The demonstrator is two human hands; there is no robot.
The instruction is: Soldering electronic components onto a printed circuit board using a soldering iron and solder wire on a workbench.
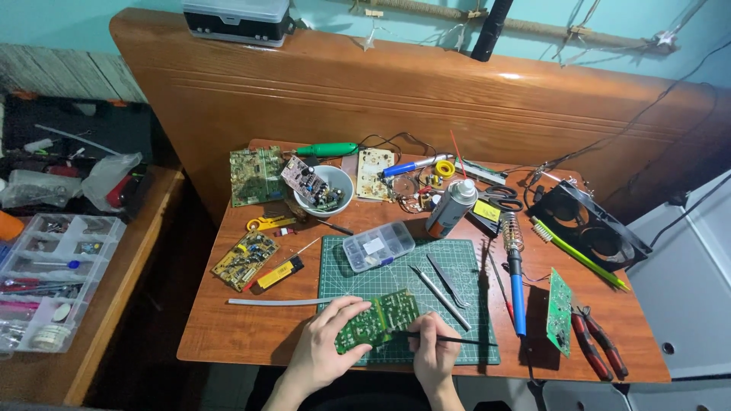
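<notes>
The green circuit board is what we are gripping with our left hand over the cutting mat, while our right hand is pinching a thin black tool against it.

My two hands, left and right, work over one green cutting mat. I count six circuit boards: one under my fingers, one upright at right, one in the white bowl, and three lying flat. Also present: two tweezers, one soldering iron, one spray can, one clear parts box, one pair of red pliers.
</notes>
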